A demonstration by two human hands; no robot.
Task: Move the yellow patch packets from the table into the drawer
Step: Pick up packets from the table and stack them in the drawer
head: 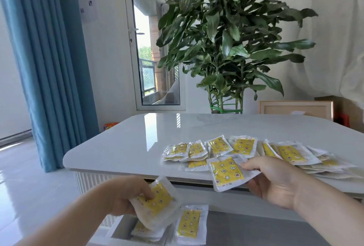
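The left hand (pixel 126 196) is lowest in view, fingers curled round a small stack of yellow patch packets (pixel 155 204), thumb on top. It holds the stack tilted just above the open drawer (pixel 116 230), a white drawer pulled out below the front edge of the worktop (pixel 128 143).

Inside the drawer lie more packets: one flat packet (pixel 190 224) with its yellow face up towards the right, and a few others (pixel 145 230) partly hidden under the held stack.

The right hand (pixel 275 182) pinches a single packet (pixel 226 173) by its clear edge between thumb and fingers, holding it at the worktop's front edge.

Behind it, loose packets (pixel 244 145) are spread in an overlapping row across the near part of the worktop, running to the right edge of view. The worktop is white, glossy and round-cornered.

Beyond it stands a tall leafy plant (pixel 226 39), its stems tied with green bands. A glass door (pixel 157 58) is to the plant's left, a blue curtain (pixel 49 58) hangs at far left, and a pale cloth (pixel 334 39) hangs at right. The floor (pixel 29 167) is pale and shiny.
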